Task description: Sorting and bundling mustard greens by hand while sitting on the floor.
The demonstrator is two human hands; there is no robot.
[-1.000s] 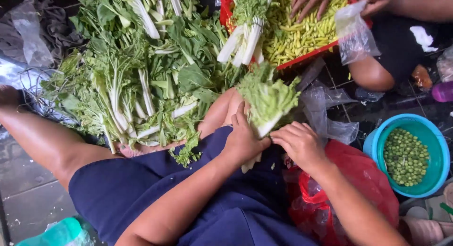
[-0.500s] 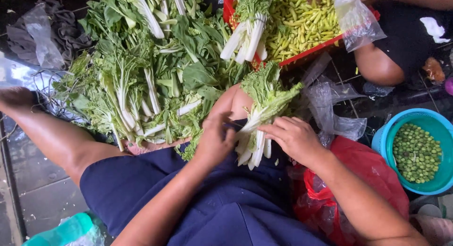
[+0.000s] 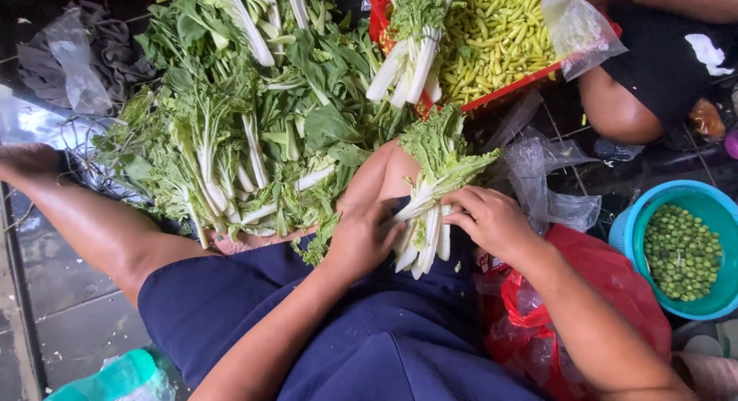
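- My left hand [image 3: 361, 236] and right hand [image 3: 492, 220] flank a bunch of leafy greens [image 3: 430, 189] lying across my lap, white stalks toward me, frilly leaves pointing away.
- Left fingers are curled around the stalk end from the side; right fingers are bent, tips pressing the stalks. Both are in contact with the bunch.
- Handling call: light, stalks crisp and likely to snap, leaves soft and easily bruised, probably damp so a bit slippery. Best hold is low on the white stalks, never the leaves.
- Big heap of loose greens [image 3: 246, 116] sits just beyond my knee.
- Red tray [image 3: 507, 89] of yellow-green chillies at top, with another tied bunch [image 3: 411, 47] resting on its edge.
- Clear plastic bag [image 3: 573, 24] is in another person's hand, top right.
- Teal bowl [image 3: 719, 216] of small green peas sits far right.
- Crumpled red plastic bag [image 3: 607, 286] lies under my right forearm; clear bags [image 3: 550, 186] are beside the bunch. No labels are readable.
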